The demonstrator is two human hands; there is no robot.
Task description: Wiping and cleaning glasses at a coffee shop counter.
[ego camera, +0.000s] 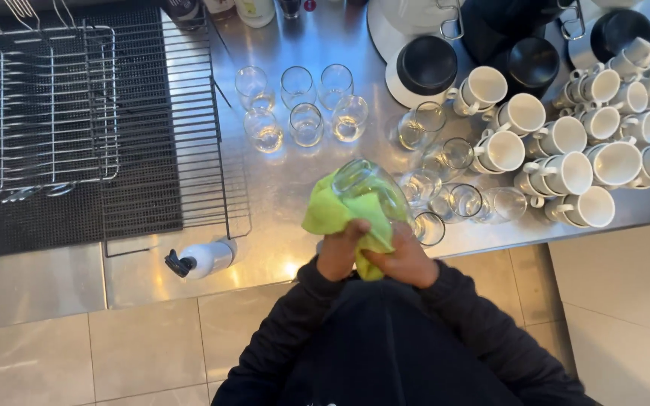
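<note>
A clear glass (370, 189) is held over the near edge of a steel counter (287, 195), tilted, its mouth pointing far and left. A yellow-green cloth (332, 213) wraps its near end and spreads out to the left of it. The left hand (340, 250) is closed around the cloth at the base of the glass; the right hand (400, 259) is closed on the glass from the right, with a fold of cloth between the two hands. Both wrists emerge from dark sleeves (295, 316).

Just right of the held glass, a cluster of glasses (453, 199) stands on the counter, some upright, some lying over. Farther off, six more glasses (302, 105) stand in two rows of three. To the right, white cups (588, 150) with handles are crowded together, reaching to the right edge of the view. Beyond them sit black bowls (426, 64) on white plates.

At the left, a wire rack (47, 105) rests on a black mat (144, 188). Near the rack's near right corner, a white bottle (205, 258) with a black nozzle lies on its side. Pale floor tiles (144, 353) lie below the counter edge.
</note>
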